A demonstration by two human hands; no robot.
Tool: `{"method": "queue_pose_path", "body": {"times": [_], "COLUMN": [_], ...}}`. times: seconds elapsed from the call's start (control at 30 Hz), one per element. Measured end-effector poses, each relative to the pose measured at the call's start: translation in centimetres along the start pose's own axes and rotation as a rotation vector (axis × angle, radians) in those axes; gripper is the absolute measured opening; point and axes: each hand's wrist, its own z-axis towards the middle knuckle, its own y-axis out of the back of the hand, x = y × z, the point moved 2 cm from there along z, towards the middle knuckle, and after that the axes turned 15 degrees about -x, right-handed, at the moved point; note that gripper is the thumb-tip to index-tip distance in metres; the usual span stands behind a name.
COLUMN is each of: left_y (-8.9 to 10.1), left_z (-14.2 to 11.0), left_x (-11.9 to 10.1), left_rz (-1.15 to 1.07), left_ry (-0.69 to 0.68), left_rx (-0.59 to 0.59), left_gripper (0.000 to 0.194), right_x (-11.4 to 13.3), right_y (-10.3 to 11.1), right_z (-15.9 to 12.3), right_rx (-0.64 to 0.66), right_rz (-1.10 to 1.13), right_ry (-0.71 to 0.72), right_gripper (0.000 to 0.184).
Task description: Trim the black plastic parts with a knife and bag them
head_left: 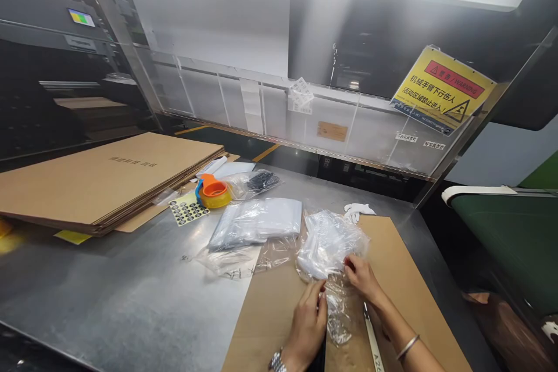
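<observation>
A crumpled clear plastic bag (333, 238) with white contents lies on a brown cardboard sheet (401, 285), its loose end trailing toward me. My left hand (307, 319), wearing a metal watch, has its fingers closed at the bag's near edge. At the bag's right side, my right hand (362, 279) pinches the film between thumb and fingers. Below my right wrist lies a slim white tool (371, 334) marked "A26", its pointed end away from me. Left of the bag is another clear bag (261, 221) holding flat white items.
Stacked flat cardboard (117, 174) covers the table's left side. An orange tape dispenser (214, 188), a sheet of round stickers (189, 209) and a bag with black items (259, 181) lie nearby. A white glove (358, 211) sits behind. A yellow warning sign (444, 90) hangs on the back panel.
</observation>
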Motion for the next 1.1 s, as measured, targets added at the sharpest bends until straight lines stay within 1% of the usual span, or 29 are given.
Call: {"method": "queue_pose_path", "body": {"times": [0.1, 0.17, 0.27, 0.33, 0.43, 0.53, 0.6, 0.67, 0.73, 0.83, 0.9, 0.97, 1.03, 1.07, 1.1], "left_y": [-2.1, -3.7, -5.6, -6.1, -5.7, -5.0, -5.1, -5.6, -6.3, -6.3, -5.5, -4.1, -2.5, -1.8, -1.2], "left_z": [1.4, 2.2, 3.0, 3.2, 3.2, 3.0, 2.9, 2.9, 2.9, 2.7, 2.3, 1.7, 1.0, 0.7, 0.5], "left_x": [-0.4, -0.3, 0.2, 0.3, -0.1, -0.6, -0.7, -0.3, 0.3, 1.3, 1.6, 1.5, 1.0, 0.7, 0.4], "left_rz": [0.091, 0.174, 0.28, 0.303, 0.251, 0.138, 0.062, -0.006, -0.06, -0.098, -0.083, -0.036, 0.023, 0.049, 0.072], "left_ry": [-0.107, -0.158, -0.181, -0.177, -0.163, -0.114, -0.041, 0.043, 0.108, 0.148, 0.135, 0.094, 0.018, -0.034, -0.092], "left_rx": [0.092, 0.151, 0.206, 0.208, 0.142, 0.058, 0.034, 0.036, 0.04, 0.012, -0.027, -0.074, -0.127, -0.147, -0.157], "left_gripper": [0.042, 0.049, 0.06, 0.062, 0.059, 0.042, 0.034, 0.036, 0.035, 0.032, 0.034, 0.032, 0.022, 0.021, 0.025], "right_x": [-0.5, -0.9, -1.4, -1.7, -1.9, -1.5, -0.6, 0.6, 1.9, 3.0, 3.1, 3.4, 4.2, 5.0, 5.9], "right_y": [-0.3, -0.5, -0.5, -0.2, 0.6, 1.4, 1.7, 1.9, 1.8, 1.9, 2.1, 2.5, 2.9, 3.1, 3.4], "right_z": [-0.1, 0.0, 0.1, 0.2, 0.2, -0.1, -0.4, -1.0, -1.6, -2.4, -2.7, -2.9, -3.1, -3.3, -3.5], "right_rx": [0.013, 0.035, 0.067, 0.08, 0.068, 0.009, -0.045, -0.08, -0.076, -0.059, -0.088, -0.134, -0.153, -0.147, -0.135], "right_rz": [0.098, 0.161, 0.249, 0.305, 0.378, 0.421, 0.431, 0.443, 0.474, 0.533, 0.547, 0.531, 0.49, 0.463, 0.435], "right_ry": [-0.066, -0.107, -0.172, -0.213, -0.253, -0.267, -0.271, -0.268, -0.262, -0.275, -0.301, -0.315, -0.293, -0.265, -0.23], "right_gripper": [0.02, 0.021, 0.024, 0.024, 0.023, 0.022, 0.023, 0.023, 0.024, 0.028, 0.031, 0.031, 0.028, 0.025, 0.023]}}
